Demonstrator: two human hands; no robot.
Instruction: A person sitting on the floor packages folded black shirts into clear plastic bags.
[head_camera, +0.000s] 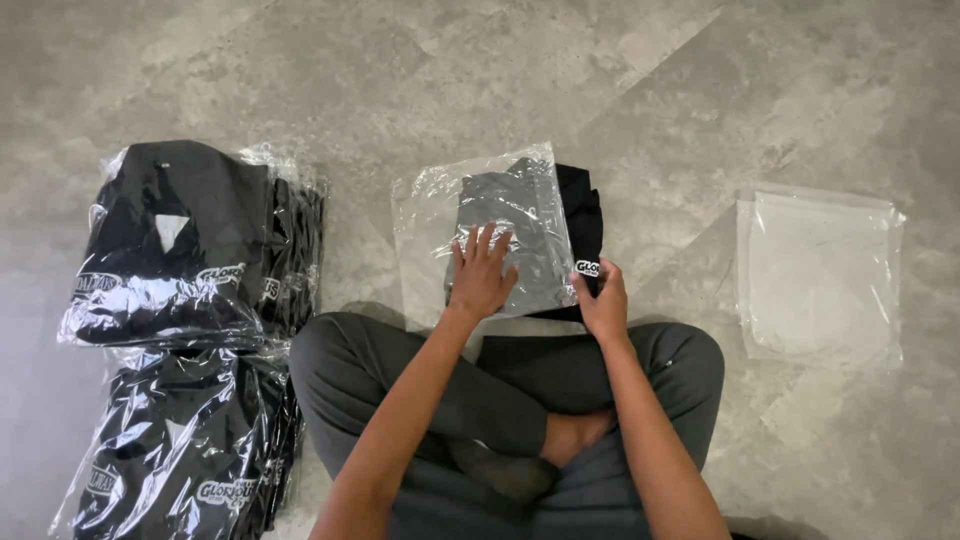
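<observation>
Seen from above, looking down at crossed legs in grey trousers (400, 375) on a grey mottled stone floor (650, 90).

Straight ahead of the knees, on the floor: a clear plastic bag (425, 215) with a folded black garment (580, 215) partly inside it. Most of the garment covered by the bag and showing greyish through the film; the right-hand edge sticking out of the bag's open right side, bare and black, with a small white printed mark near its lower corner.

Left hand (480, 275) laid flat, palm down, on top of the bag and the garment beneath, fingers (485, 243) spread apart and pointing away from the body, pressing rather than gripping.

Right hand (603, 300) at the lower right corner of the garment, just beside the bag's opening, fingers (605, 270) curled together over the exposed black edge near the white mark. Whether pinching the cloth alone or the bag's rim as well, cannot tell.

To the left, well apart from the hands: two piles of bagged black garments, each in shiny clear wrapping with white printing showing through. Far pile (175, 245) level with the hands; near pile (175, 450) beside the left knee, touching the trouser leg.

To the right, well apart: a flat stack of empty clear plastic bags (820, 275) lying on the floor, squared up, slightly wrinkled.
</observation>
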